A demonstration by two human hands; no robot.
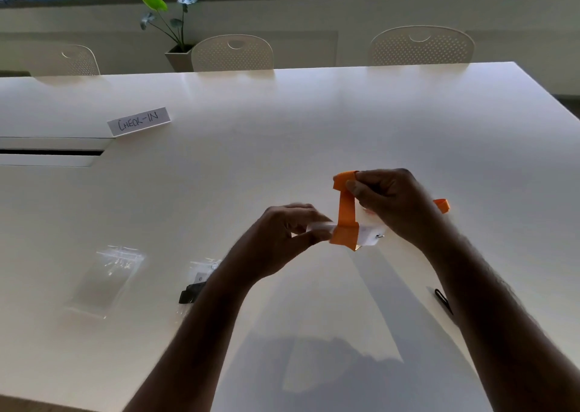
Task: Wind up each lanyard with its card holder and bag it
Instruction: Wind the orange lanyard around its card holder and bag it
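A clear card holder (348, 233) is held in the air above the middle of the white tabletop (282, 135), nearer its near edge than its far one. Its left end is pinched by the left hand (282, 232), the thumb and curled fingers being closed on that end so that the rest of the holder juts out to the right. An orange lanyard (346, 210) is wrapped around the holder's middle as a flat band, just beyond the left fingertips, and a strap rises from that band to the right hand (392, 201). There the strap is folded over and pinched between the thumb and the curled fingers, above the holder and clear of it. A further loop of the lanyard shows past the right wrist. A small metal clip can be made out at the holder's right end. An empty clear bag (106, 281) lies flat toward the near-left part of the tabletop, and a second bag (201, 273) holding something black lies just beside the left forearm. A black lanyard (442, 300) lies toward the near-right edge, partly hidden by the right forearm. A card lettered "CHECK-IN" (138, 122) stands toward the far-left side.
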